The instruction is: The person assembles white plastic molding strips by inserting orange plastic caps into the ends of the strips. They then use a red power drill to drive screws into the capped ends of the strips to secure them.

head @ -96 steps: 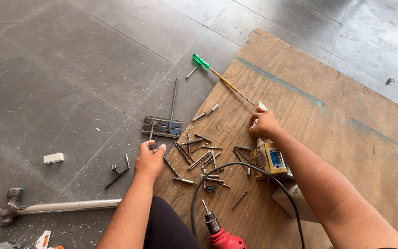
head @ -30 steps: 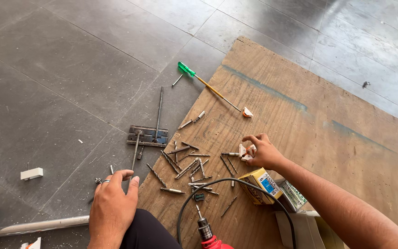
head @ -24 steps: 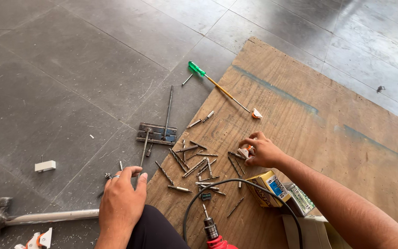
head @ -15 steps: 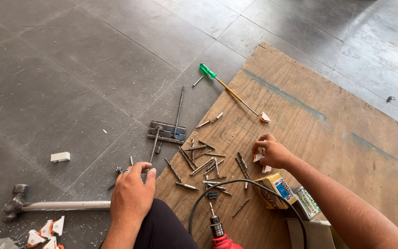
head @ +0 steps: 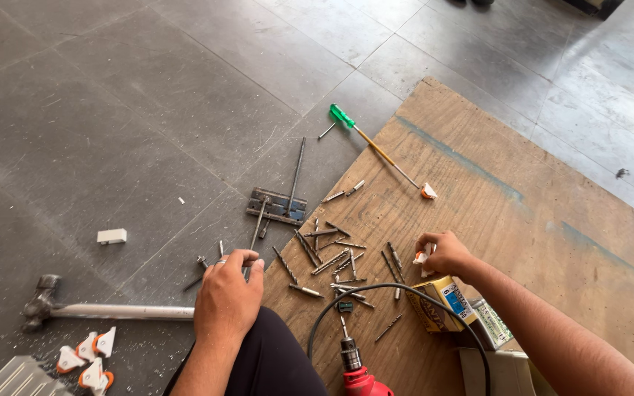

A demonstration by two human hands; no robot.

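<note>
A small white plastic piece [head: 423, 257] is being pinched by the right hand [head: 445, 255]; light, stiff, best gripped by its edges. The left hand [head: 227, 299] is resting flat, empty, on the floor [head: 111, 110].

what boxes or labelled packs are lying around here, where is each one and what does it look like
Small cardboard box: on the plywood sheet just below the right hand, yellow-brown with a blue printed panel.
Second small box: right beside the first, pale with green print.
Plain pale carton: at the bottom edge by the right forearm, partly cut off.
No signs or screens in view.
</note>
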